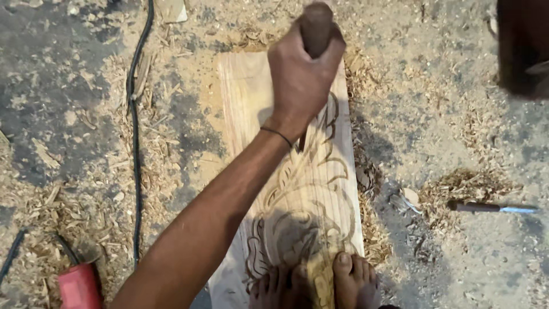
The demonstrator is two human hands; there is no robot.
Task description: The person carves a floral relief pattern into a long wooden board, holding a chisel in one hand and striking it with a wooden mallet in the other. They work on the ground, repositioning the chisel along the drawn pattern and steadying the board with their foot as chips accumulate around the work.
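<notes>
My left hand [300, 80] is closed around the dark wooden handle of a chisel [316, 26], held upright over a long pale wooden plank [246, 86] that lies on the floor. A short dark piece of the chisel's blade shows just below my wrist, touching the plank. The plank bears a dark drawn and partly carved leaf pattern [309, 217]. My bare feet [343, 277] rest on its near end. My right hand is out of sight. A dark blurred shape [521, 46] hangs at the top right edge; I cannot tell what it is.
Wood chips and sawdust cover the concrete floor all around the plank. A second chisel [492, 208] lies on the floor at the right. A black cable [135, 143] runs along the left, and a red tool [80, 284] sits at the bottom left.
</notes>
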